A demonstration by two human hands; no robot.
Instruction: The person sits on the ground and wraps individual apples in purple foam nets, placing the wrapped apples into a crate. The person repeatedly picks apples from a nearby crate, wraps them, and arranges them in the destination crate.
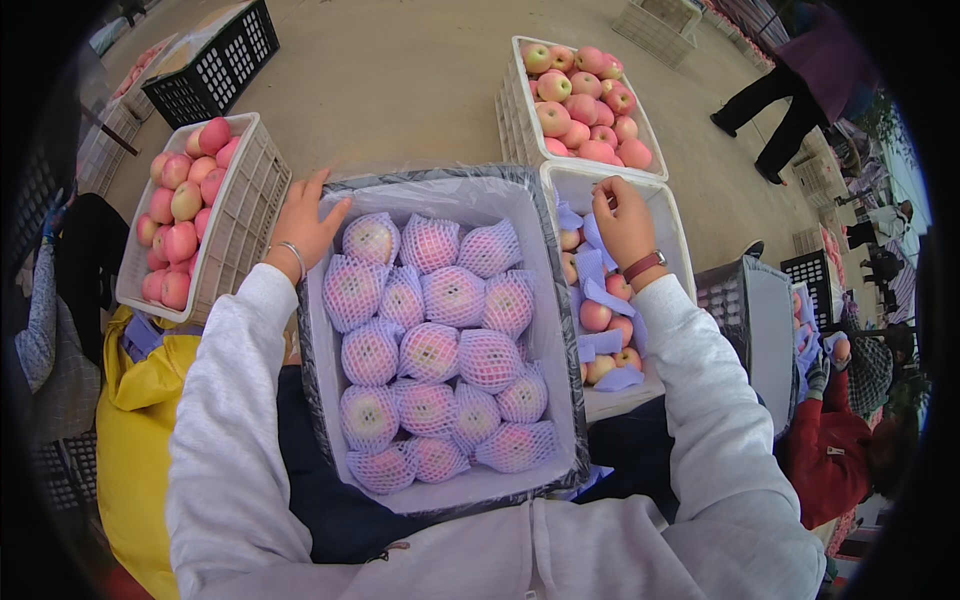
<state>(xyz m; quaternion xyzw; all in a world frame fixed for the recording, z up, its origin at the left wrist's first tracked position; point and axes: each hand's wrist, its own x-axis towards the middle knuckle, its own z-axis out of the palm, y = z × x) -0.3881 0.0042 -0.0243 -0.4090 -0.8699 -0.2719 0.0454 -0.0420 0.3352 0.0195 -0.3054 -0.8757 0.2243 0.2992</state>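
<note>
Before me stands a lined crate [566,420] with a dark plastic-wrapped rim, holding several apples in purple foam nets [429,352]. My left hand [304,221] rests at its upper left edge, fingers spread, holding nothing. To the right, my right hand [624,225] is above a white crate [675,225] of bare apples [595,316] and loose purple foam nets [600,285]. Its fingers are curled together; whether something small is between them cannot be told.
White crates of apples stand at the left [247,187] and beyond on the right [517,112]. A black crate [217,67] is farther left. A yellow cloth [142,427] lies near my left arm. Co-workers sit at both sides; a person [795,97] stands upper right.
</note>
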